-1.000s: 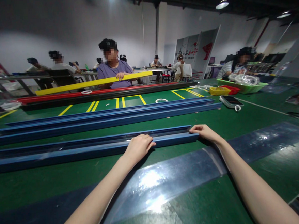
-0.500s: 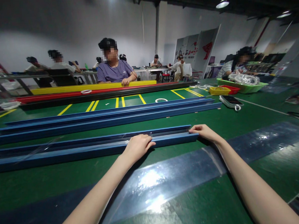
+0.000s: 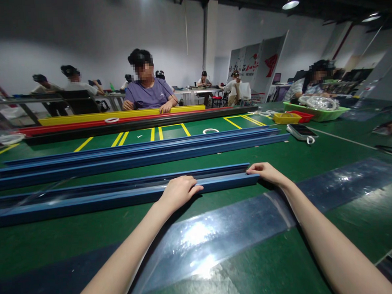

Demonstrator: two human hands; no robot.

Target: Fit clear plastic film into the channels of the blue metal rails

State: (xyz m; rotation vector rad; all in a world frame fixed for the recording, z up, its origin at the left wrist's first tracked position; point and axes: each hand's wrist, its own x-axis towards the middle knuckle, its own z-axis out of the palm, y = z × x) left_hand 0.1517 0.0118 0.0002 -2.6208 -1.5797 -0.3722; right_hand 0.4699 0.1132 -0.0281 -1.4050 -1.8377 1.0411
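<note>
The left hand [image 3: 178, 193] lies over the blue channel [image 3: 119, 201], its grip impossible to tell, while the right hand [image 3: 267, 173], grip narrow, touches the channel's end.

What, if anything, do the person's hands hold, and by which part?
The right hand is at the right end of the nearest blue channel, the left hand over its near wall; whether either grips it cannot be told.

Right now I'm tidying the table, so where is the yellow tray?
In the head view, the yellow tray is right of centre, beyond the right hand, beside the red tray and just behind the dark-screened device.
</note>
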